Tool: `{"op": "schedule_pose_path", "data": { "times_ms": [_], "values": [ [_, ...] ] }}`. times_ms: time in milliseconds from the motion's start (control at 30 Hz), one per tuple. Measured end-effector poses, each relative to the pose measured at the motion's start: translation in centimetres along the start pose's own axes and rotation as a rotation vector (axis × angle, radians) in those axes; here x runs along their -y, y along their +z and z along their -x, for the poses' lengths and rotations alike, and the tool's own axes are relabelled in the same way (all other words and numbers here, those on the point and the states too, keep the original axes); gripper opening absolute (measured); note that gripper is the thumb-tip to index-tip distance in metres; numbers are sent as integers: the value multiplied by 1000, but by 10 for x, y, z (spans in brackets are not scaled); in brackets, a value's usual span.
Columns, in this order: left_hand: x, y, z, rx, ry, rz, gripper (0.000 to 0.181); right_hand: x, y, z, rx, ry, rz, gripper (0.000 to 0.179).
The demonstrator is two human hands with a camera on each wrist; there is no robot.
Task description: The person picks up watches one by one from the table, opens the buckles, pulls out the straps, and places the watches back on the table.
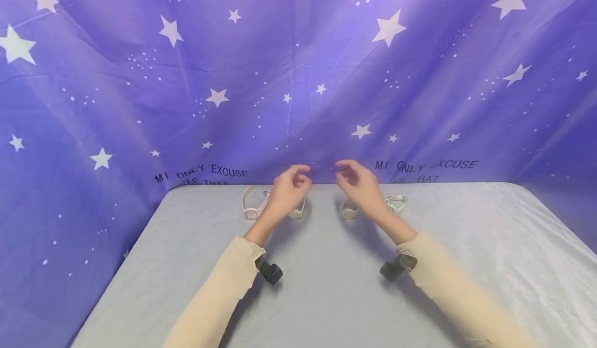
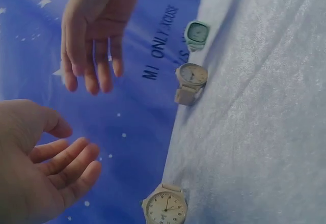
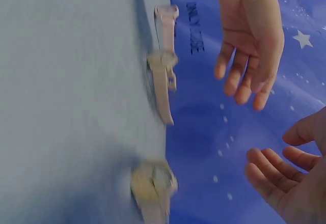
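My left hand (image 1: 288, 191) hovers over the table with fingers loosely bent and nothing in them. Facing it, my right hand (image 1: 364, 188) is also raised, palm inward and holding nothing. A pink watch (image 1: 251, 213) with a squarish case lies left of the left hand. Partly hidden behind that hand is a beige round-faced watch (image 1: 296, 213), its dial plain in the left wrist view. Below the right hand's fingers sits another pale round watch (image 1: 348, 213). A mint-green watch (image 1: 396, 203) lies beyond the right wrist, partly covered by it.
The watches form a row near the far edge of a table with a light grey cloth (image 1: 326, 296). A purple curtain (image 1: 298, 68) with white stars and printed letters hangs right behind that edge. Each wrist carries a black strapped camera (image 1: 270, 271).
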State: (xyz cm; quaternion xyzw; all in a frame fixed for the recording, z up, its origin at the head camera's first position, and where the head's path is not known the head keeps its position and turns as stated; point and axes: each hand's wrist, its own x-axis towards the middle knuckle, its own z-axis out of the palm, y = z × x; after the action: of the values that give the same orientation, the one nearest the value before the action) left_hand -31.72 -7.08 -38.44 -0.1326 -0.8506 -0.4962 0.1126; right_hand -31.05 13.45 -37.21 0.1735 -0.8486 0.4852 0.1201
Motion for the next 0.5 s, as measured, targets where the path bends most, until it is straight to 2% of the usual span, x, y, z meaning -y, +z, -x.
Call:
{"op": "schedule_pose_path", "data": {
  "times_ms": [133, 367, 500],
  "values": [
    [-5, 7, -4, 105, 33, -88, 41, -7, -20, 5, 5, -13, 106, 38],
    [-2, 19, -6, 322, 44, -232, 49, -23, -36, 15, 153, 24, 214, 52],
    [2, 28, -7, 404, 75, -301, 51, -31, -38, 20, 228, 25, 265, 59]
  ]
}}
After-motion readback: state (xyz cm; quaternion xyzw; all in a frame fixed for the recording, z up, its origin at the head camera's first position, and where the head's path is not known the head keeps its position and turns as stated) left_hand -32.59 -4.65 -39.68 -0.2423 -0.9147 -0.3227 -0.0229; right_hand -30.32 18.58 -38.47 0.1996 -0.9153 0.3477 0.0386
